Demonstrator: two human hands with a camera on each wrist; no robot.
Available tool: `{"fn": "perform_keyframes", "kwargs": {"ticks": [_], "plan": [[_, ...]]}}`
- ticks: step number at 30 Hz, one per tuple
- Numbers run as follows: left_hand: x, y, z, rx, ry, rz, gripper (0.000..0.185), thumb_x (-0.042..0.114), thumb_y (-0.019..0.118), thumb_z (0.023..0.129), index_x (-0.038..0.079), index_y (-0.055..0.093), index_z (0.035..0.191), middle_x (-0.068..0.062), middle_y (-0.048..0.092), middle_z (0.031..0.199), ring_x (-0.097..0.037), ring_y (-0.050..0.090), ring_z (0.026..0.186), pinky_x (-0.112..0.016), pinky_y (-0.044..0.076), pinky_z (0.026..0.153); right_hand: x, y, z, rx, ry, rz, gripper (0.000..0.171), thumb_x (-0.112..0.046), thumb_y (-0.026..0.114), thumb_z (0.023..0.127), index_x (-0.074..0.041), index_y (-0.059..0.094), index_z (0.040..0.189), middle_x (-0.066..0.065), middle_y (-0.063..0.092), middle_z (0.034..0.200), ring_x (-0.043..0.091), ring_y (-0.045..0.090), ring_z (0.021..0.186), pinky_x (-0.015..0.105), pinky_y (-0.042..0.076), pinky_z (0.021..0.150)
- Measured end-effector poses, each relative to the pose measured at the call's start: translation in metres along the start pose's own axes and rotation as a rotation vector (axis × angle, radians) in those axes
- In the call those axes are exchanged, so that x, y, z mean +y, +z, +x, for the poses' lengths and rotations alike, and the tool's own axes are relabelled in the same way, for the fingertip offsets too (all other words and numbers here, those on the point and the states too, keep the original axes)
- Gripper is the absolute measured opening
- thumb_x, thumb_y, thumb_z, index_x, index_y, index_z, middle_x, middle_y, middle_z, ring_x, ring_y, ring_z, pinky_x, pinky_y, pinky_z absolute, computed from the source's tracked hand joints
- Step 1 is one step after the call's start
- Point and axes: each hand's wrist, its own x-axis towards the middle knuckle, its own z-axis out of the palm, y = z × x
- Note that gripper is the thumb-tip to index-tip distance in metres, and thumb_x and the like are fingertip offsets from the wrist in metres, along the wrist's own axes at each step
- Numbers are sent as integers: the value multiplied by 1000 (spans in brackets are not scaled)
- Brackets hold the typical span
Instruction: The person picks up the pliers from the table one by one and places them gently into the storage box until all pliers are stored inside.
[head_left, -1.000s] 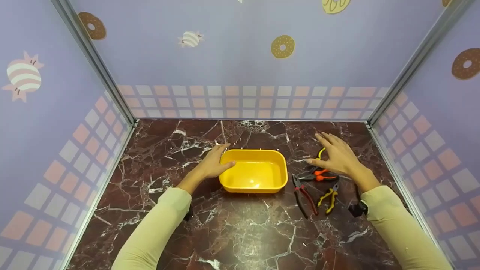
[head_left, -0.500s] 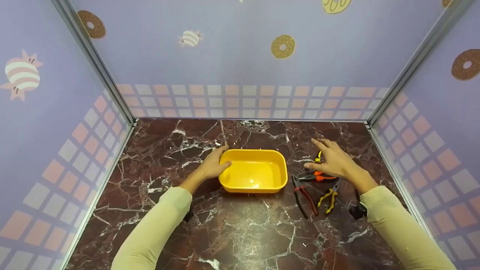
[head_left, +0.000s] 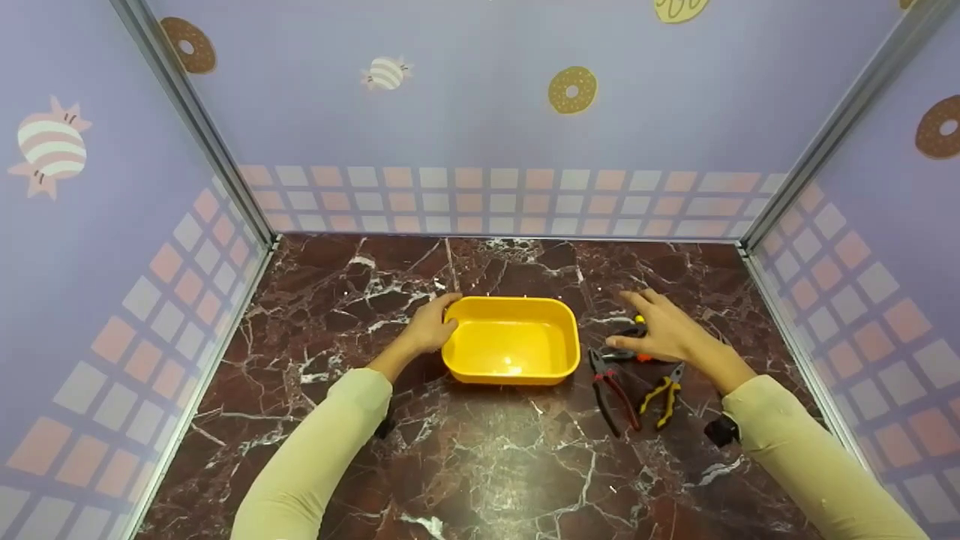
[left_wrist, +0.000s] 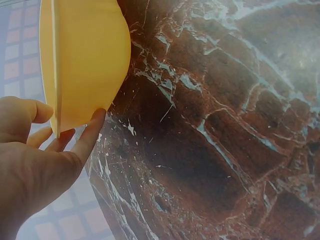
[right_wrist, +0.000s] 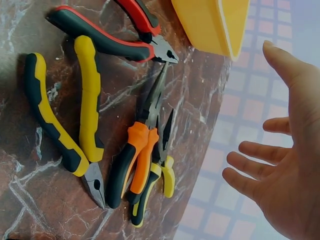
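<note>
Hovering spread and empty, right hand (head_left: 667, 334) sits over orange-handled long-nose pliers (right_wrist: 135, 165) lying right of yellow plastic tub (head_left: 511, 347), left hand (head_left: 429, 327) pinching its rim; probably weighty, rigid steel: grasp rubber handles.

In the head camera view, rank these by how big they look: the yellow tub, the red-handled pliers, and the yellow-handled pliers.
1. yellow tub, clearly largest.
2. red-handled pliers.
3. yellow-handled pliers, a little shorter than the red pair.
All three lie at about the same depth on the table, but the two pliers are close in size.
</note>
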Motion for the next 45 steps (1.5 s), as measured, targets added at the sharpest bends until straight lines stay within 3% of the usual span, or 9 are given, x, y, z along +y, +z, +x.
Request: {"fn": "perform_keyframes", "kwargs": {"ticks": [6, 12, 14, 18, 23, 26, 31, 37, 45], "plan": [[-3, 2, 1, 23, -14, -14, 52, -1, 55, 102, 6, 53, 153, -20, 67, 133, -32, 68, 104, -42, 60, 84, -5, 4, -2, -2, -3, -24, 104, -74, 71, 88, 1, 45, 156, 35, 44, 153, 54, 49, 135, 72, 43, 107], [-4, 3, 0, 10, -56, -75, 51, 2, 52, 103, 4, 51, 153, -21, 64, 140, -33, 65, 118, -46, 53, 103, -9, 11, -4, -43, -25, -9, 100, -72, 72, 89, 1, 48, 152, 35, 49, 149, 54, 51, 134, 70, 44, 106], [-4, 2, -1, 3, -64, -95, 51, 3, 51, 103, 3, 50, 154, -22, 63, 141, -34, 64, 116, -47, 53, 103, -9, 13, -5, -50, -26, -9, 100, -73, 72, 88, 1, 47, 152, 36, 49, 149, 54, 51, 134, 70, 45, 106], [-5, 2, -2, -24, -87, -167, 51, 7, 47, 106, 5, 48, 157, -22, 61, 143, -31, 65, 110, -43, 56, 95, -10, 19, -6, -52, -37, -26, 98, -71, 74, 88, 1, 49, 150, 38, 49, 148, 55, 53, 132, 70, 46, 105], [-10, 3, -5, -112, -154, -382, 50, 13, 42, 112, 11, 41, 162, -23, 60, 142, -29, 70, 101, -44, 63, 81, -11, 27, -8, -57, -54, -30, 91, -62, 79, 89, 2, 51, 146, 38, 51, 145, 54, 56, 128, 68, 49, 103], [-14, 3, -4, -148, -182, -475, 49, 15, 41, 114, 13, 39, 162, -23, 59, 141, -31, 71, 102, -49, 64, 81, -12, 31, -9, -56, -64, -26, 83, -60, 81, 88, 1, 55, 139, 32, 57, 137, 49, 61, 120, 65, 53, 97], [-20, 5, -4, -170, -209, -510, 48, 17, 40, 114, 14, 39, 163, -21, 57, 143, -31, 69, 108, -53, 62, 86, -13, 38, -11, -52, -97, -43, 76, -61, 82, 86, -1, 61, 126, 22, 63, 121, 39, 66, 105, 58, 58, 88], [-29, 9, -4, -168, -233, -575, 49, 21, 42, 115, 16, 39, 164, -19, 57, 145, -29, 68, 108, -56, 60, 91, -14, 46, -13, -89, -84, -62, 82, -64, 80, 86, 4, 60, 127, 27, 62, 122, 41, 65, 106, 59, 57, 89], [-36, 11, -4, -153, -234, -614, 48, 27, 44, 116, 18, 41, 163, -18, 58, 146, -29, 68, 111, -54, 60, 92, -12, 57, -14, -104, -105, -85, 77, -62, 79, 88, 5, 64, 124, 24, 65, 117, 39, 67, 104, 57, 58, 87]]}}
